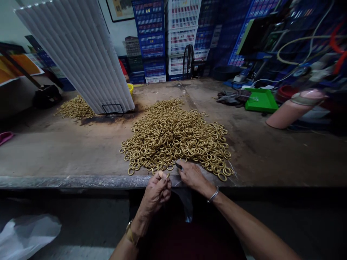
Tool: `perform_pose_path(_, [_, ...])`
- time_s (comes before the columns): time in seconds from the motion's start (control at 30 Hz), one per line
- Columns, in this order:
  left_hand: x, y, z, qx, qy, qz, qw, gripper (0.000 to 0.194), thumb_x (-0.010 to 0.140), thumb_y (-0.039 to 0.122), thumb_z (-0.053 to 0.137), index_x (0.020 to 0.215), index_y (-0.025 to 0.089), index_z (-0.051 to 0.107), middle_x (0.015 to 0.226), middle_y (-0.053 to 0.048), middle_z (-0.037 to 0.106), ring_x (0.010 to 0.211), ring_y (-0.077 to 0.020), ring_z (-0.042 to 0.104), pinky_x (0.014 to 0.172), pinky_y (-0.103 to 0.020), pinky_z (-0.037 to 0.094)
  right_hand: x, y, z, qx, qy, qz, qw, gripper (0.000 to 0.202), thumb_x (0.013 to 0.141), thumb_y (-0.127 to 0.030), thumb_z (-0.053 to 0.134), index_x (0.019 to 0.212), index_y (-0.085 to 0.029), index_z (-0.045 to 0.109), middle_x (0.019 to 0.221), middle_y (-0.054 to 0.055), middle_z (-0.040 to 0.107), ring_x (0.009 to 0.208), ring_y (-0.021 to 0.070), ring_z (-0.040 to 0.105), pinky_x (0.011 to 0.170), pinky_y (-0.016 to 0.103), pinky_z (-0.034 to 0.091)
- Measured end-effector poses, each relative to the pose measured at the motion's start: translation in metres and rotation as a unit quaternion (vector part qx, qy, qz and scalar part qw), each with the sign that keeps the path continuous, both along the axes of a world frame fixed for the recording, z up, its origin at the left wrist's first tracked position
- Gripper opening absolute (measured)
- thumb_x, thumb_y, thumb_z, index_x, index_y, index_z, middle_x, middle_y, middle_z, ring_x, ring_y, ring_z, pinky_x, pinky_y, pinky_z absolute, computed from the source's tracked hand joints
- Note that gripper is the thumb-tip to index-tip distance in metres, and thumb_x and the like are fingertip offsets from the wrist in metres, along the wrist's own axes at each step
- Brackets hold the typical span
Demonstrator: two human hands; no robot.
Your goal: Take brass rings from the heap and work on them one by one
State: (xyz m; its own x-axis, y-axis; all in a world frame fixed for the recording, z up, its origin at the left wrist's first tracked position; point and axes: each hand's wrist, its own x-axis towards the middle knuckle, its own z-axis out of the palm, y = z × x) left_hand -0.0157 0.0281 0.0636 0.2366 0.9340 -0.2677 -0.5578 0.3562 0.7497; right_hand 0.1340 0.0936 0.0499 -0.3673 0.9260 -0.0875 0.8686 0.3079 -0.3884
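Head view shows left hand (156,192) clamped on a brass-coloured ring (168,176), right hand (193,176) likewise on a small dark tool (178,165), seemingly single-ring handwork, next calling for careful alignment

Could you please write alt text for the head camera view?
A person's left hand pinches what looks like a golden ring and the right hand holds a small dark tool, before a heap of rings on a table.
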Motion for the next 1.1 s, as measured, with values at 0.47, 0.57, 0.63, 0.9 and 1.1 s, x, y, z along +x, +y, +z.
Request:
perform_pose_path(0.47, [-0.006, 0.004, -0.017, -0.104, -0.137, 0.057, 0.983, 0.019, 0.070, 0.026, 0.062, 0.077, 0.015, 0.048, 0.072, -0.001, 0.053, 0.043, -0.0018, 0.036, 0.031, -0.009, 0.021, -0.026, 0.009, -0.003, 0.079, 0.023, -0.006, 0.997, 0.015, 0.083, -0.026, 0.042, 0.089, -0.021, 0.055, 0.083, 0.003, 0.064, 0.073, 0.0148, 0.058, 0.058, 0.024, 0.029])
perform_pose_path(0.57, [-0.009, 0.005, -0.017, -0.117, -0.155, 0.047, 0.980, 0.020, 0.069, 0.024, 0.062, 0.082, 0.016, 0.049, 0.070, 0.000, 0.051, 0.045, -0.0028, 0.039, 0.031, -0.009, 0.022, -0.022, 0.013, -0.006, 0.081, 0.035, -0.016, 0.996, 0.014, 0.081, -0.023, 0.042, 0.087, -0.021, 0.055, 0.080, 0.003, 0.064, 0.071, 0.0144, 0.057, 0.058, 0.023, 0.029])
perform_pose_path(0.63, [-0.010, 0.006, -0.017, -0.128, -0.168, 0.042, 0.977, 0.021, 0.068, 0.023, 0.063, 0.083, 0.016, 0.050, 0.070, 0.000, 0.051, 0.047, -0.0036, 0.042, 0.031, -0.009, 0.023, -0.017, 0.017, -0.008, 0.072, 0.071, -0.033, 0.994, 0.015, 0.081, -0.025, 0.042, 0.083, -0.020, 0.056, 0.073, 0.003, 0.062, 0.066, 0.0136, 0.055, 0.057, 0.023, 0.030])
perform_pose_path(0.9, [0.004, 0.017, -0.010, -0.118, -0.122, 0.069, 0.983, 0.026, 0.066, 0.028, 0.068, 0.078, 0.014, 0.050, 0.071, 0.000, 0.051, 0.048, -0.0019, 0.042, 0.032, -0.008, 0.020, -0.003, 0.022, 0.000, -0.085, 0.387, -0.098, 0.913, 0.015, 0.075, -0.025, 0.043, 0.063, -0.018, 0.049, 0.054, -0.004, 0.049, 0.050, 0.0089, 0.044, 0.053, 0.020, 0.035])
perform_pose_path(1.1, [0.015, 0.025, -0.007, -0.039, 0.032, 0.126, 0.991, 0.029, 0.069, 0.038, 0.064, 0.076, 0.015, 0.047, 0.064, 0.004, 0.048, 0.041, -0.0013, 0.038, 0.031, -0.010, 0.018, -0.004, 0.010, 0.009, -0.110, 0.437, -0.064, 0.890, 0.015, 0.076, -0.029, 0.046, 0.067, -0.018, 0.051, 0.055, -0.005, 0.050, 0.050, 0.0080, 0.043, 0.052, 0.019, 0.035])
